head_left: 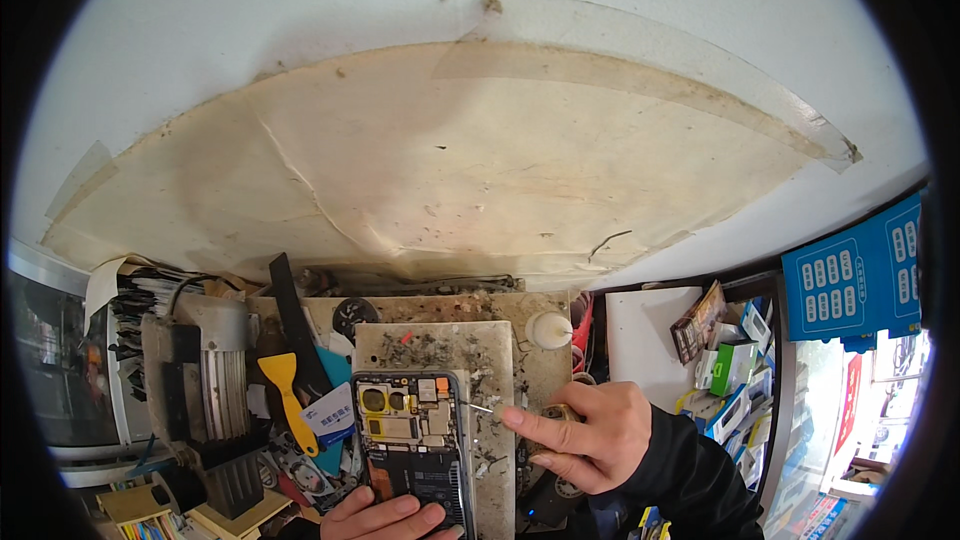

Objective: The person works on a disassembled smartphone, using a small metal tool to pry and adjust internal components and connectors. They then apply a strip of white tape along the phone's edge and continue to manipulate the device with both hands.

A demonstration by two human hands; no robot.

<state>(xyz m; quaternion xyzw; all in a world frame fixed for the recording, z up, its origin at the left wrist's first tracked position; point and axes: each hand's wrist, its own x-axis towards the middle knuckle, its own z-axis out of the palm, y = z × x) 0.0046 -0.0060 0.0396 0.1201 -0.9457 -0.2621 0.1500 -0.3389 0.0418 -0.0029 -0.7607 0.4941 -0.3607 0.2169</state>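
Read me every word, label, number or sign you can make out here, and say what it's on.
I won't copy wording, but print stands here:
Blue panel, upper right: rows of characters in outlined boxes.
White-and-blue card, left of the opened phone: a line of characters.
Phone's black battery: markings too small to read.
Red strip by the bright window: too blurred.
Green box, right: too small.

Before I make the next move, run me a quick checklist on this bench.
1. Phone internals exposed: ok, boards and camera parts show.
2. Left hand on the phone: ok, fingers at its lower end.
3. Thin tool gripped by right hand: ok.
4. Tool tip touching the phone: cannot tell; it is at the right edge.
5. Work board free of debris: not ok, bits scattered.
6. Yellow scraper apart from phone: ok.
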